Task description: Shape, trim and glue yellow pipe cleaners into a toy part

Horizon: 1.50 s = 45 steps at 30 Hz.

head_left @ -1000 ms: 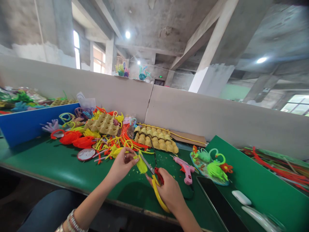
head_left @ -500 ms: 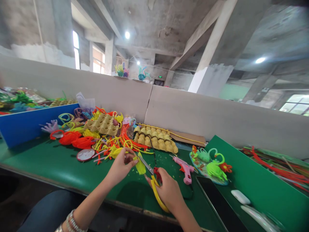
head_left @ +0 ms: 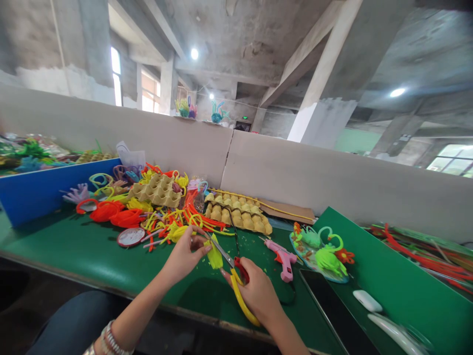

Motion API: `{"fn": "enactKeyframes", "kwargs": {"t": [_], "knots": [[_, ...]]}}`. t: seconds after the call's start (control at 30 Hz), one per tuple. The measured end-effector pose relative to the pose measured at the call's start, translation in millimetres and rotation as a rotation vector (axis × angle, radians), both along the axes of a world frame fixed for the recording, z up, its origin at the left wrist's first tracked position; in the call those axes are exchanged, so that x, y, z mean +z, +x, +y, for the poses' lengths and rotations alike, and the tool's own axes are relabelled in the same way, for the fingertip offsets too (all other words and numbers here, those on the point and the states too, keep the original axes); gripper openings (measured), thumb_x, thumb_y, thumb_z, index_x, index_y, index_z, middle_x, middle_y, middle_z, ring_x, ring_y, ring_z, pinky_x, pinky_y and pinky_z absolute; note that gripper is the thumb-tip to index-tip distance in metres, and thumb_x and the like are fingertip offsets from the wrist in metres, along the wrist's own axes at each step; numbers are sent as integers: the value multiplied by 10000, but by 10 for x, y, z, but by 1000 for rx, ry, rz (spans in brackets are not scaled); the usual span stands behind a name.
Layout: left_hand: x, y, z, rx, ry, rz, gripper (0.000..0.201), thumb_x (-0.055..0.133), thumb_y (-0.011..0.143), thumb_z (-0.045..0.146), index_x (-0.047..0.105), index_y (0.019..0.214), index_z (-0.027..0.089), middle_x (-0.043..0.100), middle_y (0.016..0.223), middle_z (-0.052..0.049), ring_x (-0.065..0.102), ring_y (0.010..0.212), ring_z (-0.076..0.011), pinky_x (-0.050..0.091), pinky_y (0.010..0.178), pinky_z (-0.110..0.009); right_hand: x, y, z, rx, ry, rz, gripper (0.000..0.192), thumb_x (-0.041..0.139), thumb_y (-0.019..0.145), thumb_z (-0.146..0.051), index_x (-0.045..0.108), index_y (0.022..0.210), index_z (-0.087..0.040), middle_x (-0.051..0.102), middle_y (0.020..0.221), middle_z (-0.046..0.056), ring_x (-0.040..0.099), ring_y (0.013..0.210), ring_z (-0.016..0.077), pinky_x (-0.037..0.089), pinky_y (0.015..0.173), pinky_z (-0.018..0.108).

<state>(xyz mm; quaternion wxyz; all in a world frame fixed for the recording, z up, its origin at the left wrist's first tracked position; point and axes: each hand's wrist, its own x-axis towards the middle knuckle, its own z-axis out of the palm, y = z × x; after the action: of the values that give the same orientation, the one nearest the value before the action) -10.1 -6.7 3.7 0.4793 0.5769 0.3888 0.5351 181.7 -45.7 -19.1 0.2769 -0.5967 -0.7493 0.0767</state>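
Yellow chenille piece [head_left: 215, 257], a small fuzzy tuft, is pinched at its upper end between the thumb and fingertips of the left hand [head_left: 185, 256], just above the green table [head_left: 84, 256] and in front of the heap of pipe cleaners [head_left: 173, 217]. It is judged to be very light and soft, probably with a thin bendable wire inside, so it is best held close to the cutting place, where it cannot fold away. Scissors with yellow and red handles [head_left: 236, 281] are gripped by the closed fingers of the right hand [head_left: 258, 293], and the blades appear to be slightly parted beside the tuft.
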Motion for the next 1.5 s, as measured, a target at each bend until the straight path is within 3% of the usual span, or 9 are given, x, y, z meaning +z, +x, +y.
{"fn": "enactKeyframes", "kwargs": {"t": [0.33,0.53,0.73,0.87,0.97,1.07,1.2,1.33,1.5], "knots": [[-14,-8,10,31,1,13,314,672,641,321,426,803,213,555,584,65,554,576,-129,426,569,-255,8,-8,21,36,-48,35,254,510,793,-387,461,616,-212,561,634,-3,479,560,133,306,511,222],[-44,-26,26,70,42,56,259,636,676,284,421,801,213,548,593,64,558,589,-131,434,586,-261,-24,44,60,-113,-25,-28,266,477,818,-425,450,650,-221,537,603,-20,492,529,137,294,483,230],[-35,-35,-6,137,108,231,200,581,729,263,427,850,225,580,638,44,561,605,-152,412,582,-270,-67,161,109,-298,241,-396,189,601,754,-339,509,829,-192,572,840,73,550,799,252,361,630,312],[-20,-36,-35,187,142,307,210,578,739,292,440,886,231,622,689,21,582,642,-174,413,609,-284,-85,229,129,-306,363,-605,203,572,728,-167,520,922,-198,559,876,86,507,811,260,344,687,357],[-13,-45,-36,208,143,334,209,576,743,297,454,898,231,641,712,10,590,666,-183,404,611,-281,-85,255,131,-293,357,-649,249,584,694,-134,523,924,-210,553,880,77,499,807,254,341,694,358],[-6,-60,-29,219,142,365,187,559,754,269,466,912,231,662,730,4,591,658,-183,400,611,-279,-82,263,146,-314,307,-577,274,623,664,-153,530,918,-198,565,881,80,509,835,275,354,702,366],[5,-76,-34,219,133,379,132,544,771,262,472,878,233,656,651,20,592,601,-181,396,570,-265,-88,246,189,-351,290,-262,236,637,714,-296,514,882,-185,585,836,79,527,839,276,388,705,361],[1,-74,-40,233,110,355,148,568,765,297,496,878,233,647,601,28,616,606,-192,404,565,-264,-82,168,166,-177,289,62,257,571,775,-429,499,857,-197,578,789,45,542,744,207,414,669,307],[-12,-59,-26,189,92,218,209,601,736,310,510,903,222,614,559,43,614,590,-187,411,546,-258,-64,4,43,-24,105,113,235,561,770,-410,532,886,-207,615,809,35,580,686,179,412,599,262]]}}
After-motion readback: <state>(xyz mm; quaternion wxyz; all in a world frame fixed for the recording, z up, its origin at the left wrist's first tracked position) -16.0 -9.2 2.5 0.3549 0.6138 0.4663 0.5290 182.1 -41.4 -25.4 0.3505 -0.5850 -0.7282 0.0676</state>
